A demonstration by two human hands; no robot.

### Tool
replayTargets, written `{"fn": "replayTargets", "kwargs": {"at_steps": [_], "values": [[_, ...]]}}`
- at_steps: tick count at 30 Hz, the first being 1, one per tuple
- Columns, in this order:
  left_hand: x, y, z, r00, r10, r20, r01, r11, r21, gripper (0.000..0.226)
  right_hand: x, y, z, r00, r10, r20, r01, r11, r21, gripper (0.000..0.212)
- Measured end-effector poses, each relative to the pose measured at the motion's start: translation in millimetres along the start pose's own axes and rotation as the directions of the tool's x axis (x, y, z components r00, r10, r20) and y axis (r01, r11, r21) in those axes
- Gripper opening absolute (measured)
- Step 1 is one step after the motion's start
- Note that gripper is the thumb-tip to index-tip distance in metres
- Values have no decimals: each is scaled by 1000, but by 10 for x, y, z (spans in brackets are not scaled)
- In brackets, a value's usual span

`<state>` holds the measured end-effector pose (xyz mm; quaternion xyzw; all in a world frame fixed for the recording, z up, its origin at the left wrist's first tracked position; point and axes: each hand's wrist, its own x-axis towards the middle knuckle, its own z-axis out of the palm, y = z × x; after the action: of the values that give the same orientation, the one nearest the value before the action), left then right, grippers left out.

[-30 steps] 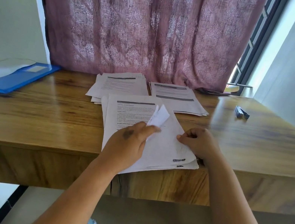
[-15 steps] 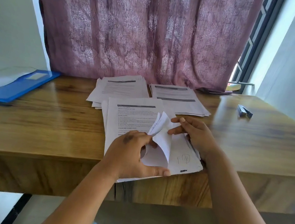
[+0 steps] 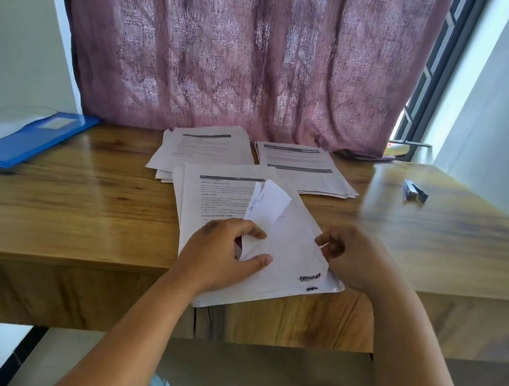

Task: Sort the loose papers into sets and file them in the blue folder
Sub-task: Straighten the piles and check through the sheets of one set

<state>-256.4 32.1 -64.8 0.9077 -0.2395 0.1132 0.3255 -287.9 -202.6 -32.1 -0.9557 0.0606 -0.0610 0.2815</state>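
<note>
Head view: left hand (image 3: 218, 254) pinches folded-back sheets (image 3: 269, 209) of near stack (image 3: 290, 250); right hand (image 3: 354, 258), curled at its right edge, grip unclear.

Both my forearms bare, no sleeves, no watch or rings visible. My left hand (image 3: 221, 255), lower centre of frame, has a dark smudge-like mark on its back near the knuckles. My right hand (image 3: 356, 262), centre-right, is unmarked.

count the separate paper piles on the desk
3. One pile at the back left by the curtain, one pile at the back right beside it, and the near pile at the desk's front edge, under both hands.
</note>
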Motion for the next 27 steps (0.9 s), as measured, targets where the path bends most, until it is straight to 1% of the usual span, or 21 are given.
{"fn": "replayTargets", "kwargs": {"at_steps": [2, 5, 8, 11, 14, 17, 19, 21, 23, 25, 27], "values": [[-1, -13, 12, 1000, -13, -2, 13, 1000, -16, 50, -42, -49, -2, 1000, 29, 8, -29, 999, -37, 30], [0, -16, 17, 1000, -10, -9, 10, 1000, -22, 56, -125, -120, 27, 998, 69, -1, -69, 995, -72, 50], [-1, -13, 8, 1000, 1, -6, -1, 1000, -19, 63, -182, -223, 48, 996, 81, -33, -84, 990, -113, 55], [-20, 0, 10, 1000, 0, 11, 0, 1000, -1, 70, -159, -246, 11, 990, 138, -41, -140, 989, -51, 51], [-42, 39, -11, 1000, 8, 19, -8, 1000, 24, 76, -121, -229, 12, 986, 165, -24, -164, 986, 6, 39], [-75, 109, -30, 999, 12, 45, -15, 997, 80, 80, -98, -216, 35, 987, 158, -36, -158, 987, -7, 30], [-110, 172, -25, 999, 34, 38, -39, 989, 144, 84, -81, -217, 34, 986, 161, -40, -162, 986, -37, 25], [-147, 244, -11, 999, 49, 19, -52, 983, 176, 90, -47, -207, 30, 983, 182, -34, -184, 980, -72, 26], [-173, 313, 17, 996, 84, -5, -82, 977, 199, 88, -13, -208, 20, 978, 208, 8, -206, 973, -105, 28], [-187, 376, 42, 991, 131, -25, -122, 967, 224, 82, 12, -209, -1, 977, 208, 51, -201, 973, -110, 27], [-190, 398, 62, 989, 142, -40, -131, 971, 202, 73, 21, -203, -38, 986, 165, 29, -162, 983, -84, 26]]}}
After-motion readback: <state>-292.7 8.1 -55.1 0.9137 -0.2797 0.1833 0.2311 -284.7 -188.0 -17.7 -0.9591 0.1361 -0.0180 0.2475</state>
